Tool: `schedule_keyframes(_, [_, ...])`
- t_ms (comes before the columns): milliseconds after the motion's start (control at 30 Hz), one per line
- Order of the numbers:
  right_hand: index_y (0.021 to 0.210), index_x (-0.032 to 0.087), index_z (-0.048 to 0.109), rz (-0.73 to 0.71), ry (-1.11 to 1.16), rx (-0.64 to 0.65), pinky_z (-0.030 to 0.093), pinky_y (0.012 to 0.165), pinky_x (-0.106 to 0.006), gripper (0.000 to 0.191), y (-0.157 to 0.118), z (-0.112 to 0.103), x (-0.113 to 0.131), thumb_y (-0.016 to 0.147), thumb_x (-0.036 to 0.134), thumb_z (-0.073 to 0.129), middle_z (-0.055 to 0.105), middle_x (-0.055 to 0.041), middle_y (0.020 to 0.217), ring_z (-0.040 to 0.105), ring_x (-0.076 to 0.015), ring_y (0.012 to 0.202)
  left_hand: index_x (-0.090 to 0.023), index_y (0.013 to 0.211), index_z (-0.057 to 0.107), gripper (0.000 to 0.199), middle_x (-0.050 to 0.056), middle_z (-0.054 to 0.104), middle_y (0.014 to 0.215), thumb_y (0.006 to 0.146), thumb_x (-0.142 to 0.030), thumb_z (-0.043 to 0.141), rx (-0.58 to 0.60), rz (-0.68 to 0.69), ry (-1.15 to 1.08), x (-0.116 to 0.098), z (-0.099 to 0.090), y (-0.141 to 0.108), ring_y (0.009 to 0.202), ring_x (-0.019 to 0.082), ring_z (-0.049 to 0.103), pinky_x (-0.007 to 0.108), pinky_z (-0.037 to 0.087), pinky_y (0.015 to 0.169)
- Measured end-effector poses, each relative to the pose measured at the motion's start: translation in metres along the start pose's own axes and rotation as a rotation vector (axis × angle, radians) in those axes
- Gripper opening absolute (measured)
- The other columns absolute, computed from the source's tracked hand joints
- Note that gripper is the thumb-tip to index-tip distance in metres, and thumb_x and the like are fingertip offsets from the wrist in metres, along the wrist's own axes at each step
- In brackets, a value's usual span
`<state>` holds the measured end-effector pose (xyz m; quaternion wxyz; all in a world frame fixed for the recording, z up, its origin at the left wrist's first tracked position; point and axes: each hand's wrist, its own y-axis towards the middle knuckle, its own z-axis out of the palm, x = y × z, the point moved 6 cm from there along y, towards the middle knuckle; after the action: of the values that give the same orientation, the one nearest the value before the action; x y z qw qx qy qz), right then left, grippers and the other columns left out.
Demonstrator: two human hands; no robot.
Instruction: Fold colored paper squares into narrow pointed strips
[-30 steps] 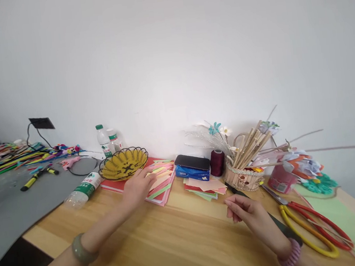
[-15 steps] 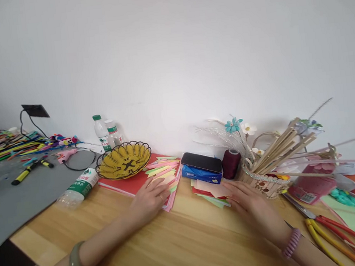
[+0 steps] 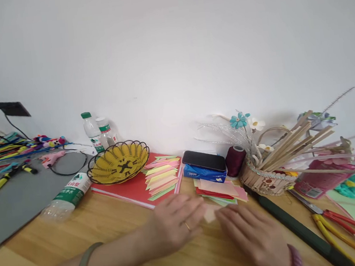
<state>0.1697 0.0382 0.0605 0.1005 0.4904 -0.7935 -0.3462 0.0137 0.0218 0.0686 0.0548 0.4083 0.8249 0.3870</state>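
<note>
Low over the wooden table, my left hand (image 3: 176,222) has its fingers close together at the left edge of a small pale paper piece (image 3: 209,213). My right hand (image 3: 251,233) touches the right side of that same piece, its fingertips partly hidden. Behind them, cut strips of pink, yellow and green paper (image 3: 162,177) lie fanned on red sheets (image 3: 136,192). More small coloured papers (image 3: 219,189) sit in front of a blue packet (image 3: 204,174) that carries a black phone (image 3: 203,160).
A yellow basket (image 3: 120,163) and a tilted bottle (image 3: 69,196) stand left. On the right are a maroon thread spool (image 3: 235,161), a wooden basket (image 3: 266,181) of sticks, a dark green bar (image 3: 300,230) and red-handled scissors (image 3: 351,224).
Both hands have come nearer the front middle, closer together, with a small pale paper piece between them. The view has shifted, and the dark green bar now shows beside my right hand.
</note>
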Motion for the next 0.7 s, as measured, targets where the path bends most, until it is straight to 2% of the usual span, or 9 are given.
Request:
schedule_keyframes(67, [0.103, 0.015, 0.062, -0.055, 0.042, 0.006, 0.048, 0.075, -0.034, 0.035, 0.000, -0.001, 0.022, 0.090, 0.010, 0.029, 0.070, -0.0085, 0.089, 0.063, -0.0207, 0.086, -0.009, 0.107, 0.056, 0.022, 0.008, 0.067, 0.088, 0.089, -0.017, 0.046, 0.052, 0.045, -0.031, -0.018, 0.009, 0.004, 0.076, 0.017, 0.059, 0.029, 0.049, 0.069])
schedule_keyframes(133, [0.099, 0.016, 0.063, -0.035, 0.086, 0.069, 0.050, 0.072, -0.030, 0.036, 0.000, 0.002, 0.030, 0.091, 0.012, 0.027, 0.070, -0.0079, 0.083, 0.064, -0.0177, 0.080, -0.009, 0.093, 0.059, 0.017, 0.005, 0.064, 0.070, 0.088, -0.011, 0.042, 0.120, 0.082, -0.062, -0.028, 0.023, 0.000, 0.062, 0.015, 0.057, 0.027, 0.045, 0.056])
schedule_keyframes(233, [0.089, 0.017, 0.063, 0.106, 0.126, 0.163, 0.051, 0.067, -0.027, 0.034, -0.005, 0.009, 0.018, 0.093, 0.018, 0.030, 0.068, -0.0080, 0.081, 0.063, -0.0158, 0.075, -0.013, 0.078, 0.057, 0.018, 0.003, 0.060, 0.065, 0.088, -0.009, 0.042, 0.198, 0.059, -0.089, -0.027, 0.039, -0.012, 0.060, 0.015, 0.055, 0.026, 0.043, 0.054])
schedule_keyframes(333, [0.087, 0.018, 0.063, 0.217, 0.170, 0.218, 0.052, 0.070, -0.027, 0.027, -0.017, 0.014, 0.002, 0.092, 0.020, 0.036, 0.068, -0.0073, 0.087, 0.063, -0.0165, 0.082, -0.015, 0.077, 0.058, 0.016, 0.002, 0.062, 0.070, 0.089, -0.017, 0.047, 0.245, 0.021, -0.151, -0.020, 0.043, -0.018, 0.064, 0.015, 0.056, 0.025, 0.044, 0.056])
schedule_keyframes(533, [0.095, 0.022, 0.062, 0.346, 0.274, 0.315, 0.051, 0.070, -0.027, 0.018, -0.031, 0.021, -0.017, 0.089, 0.022, 0.045, 0.065, -0.0055, 0.090, 0.062, -0.0162, 0.082, -0.017, 0.074, 0.065, 0.015, -0.001, 0.067, 0.080, 0.085, -0.023, 0.056, 0.279, -0.223, -0.473, -0.001, 0.046, -0.019, 0.070, 0.012, 0.059, 0.023, 0.045, 0.065])
schedule_keyframes(700, [0.080, 0.024, 0.060, 0.466, 0.369, 0.405, 0.050, 0.065, -0.025, 0.017, -0.035, 0.023, -0.026, 0.089, 0.025, 0.046, 0.063, -0.0032, 0.084, 0.061, -0.0146, 0.076, -0.019, 0.071, 0.070, 0.008, 0.000, 0.066, 0.075, 0.077, -0.020, 0.066, 0.306, -0.430, -0.641, 0.010, 0.052, -0.023, 0.068, 0.012, 0.058, 0.020, 0.044, 0.062])
